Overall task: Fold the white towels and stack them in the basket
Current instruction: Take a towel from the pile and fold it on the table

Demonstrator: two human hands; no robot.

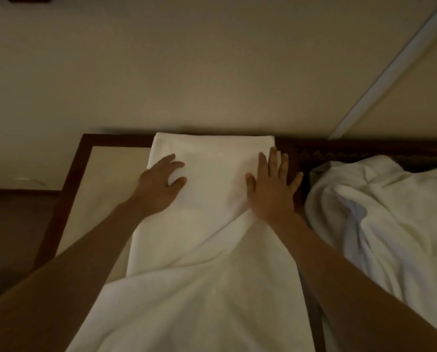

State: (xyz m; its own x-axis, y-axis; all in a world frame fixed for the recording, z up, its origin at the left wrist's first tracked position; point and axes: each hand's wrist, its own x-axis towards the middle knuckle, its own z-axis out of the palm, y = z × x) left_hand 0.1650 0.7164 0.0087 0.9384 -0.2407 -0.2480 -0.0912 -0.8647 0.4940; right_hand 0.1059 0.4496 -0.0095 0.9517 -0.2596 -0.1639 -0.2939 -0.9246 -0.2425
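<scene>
Draped white cloth fills the near edge of the view: it is the lower end of the long towel (207, 250), which runs away from the camera between 2 bare forearms. Both hands lie on its far, flatter part. The left hand (161, 184) rests with fingers loosely bent, tips touching the cloth and gripping nothing. The right hand (272, 189) lies flat with fingers spread, at the towel's right edge, its outer fingers over the dark wood beside it. The hands are well apart. A ridge of cloth rises near the right wrist. The towel lies on a desk (103, 174) with a dark frame and pale top, against the wall. To the right sits a crumpled heap of white towels (379, 224). No basket is in view. This looks like smoothing mid-fold; next, flatten the ridge and bring up the near end.
</scene>
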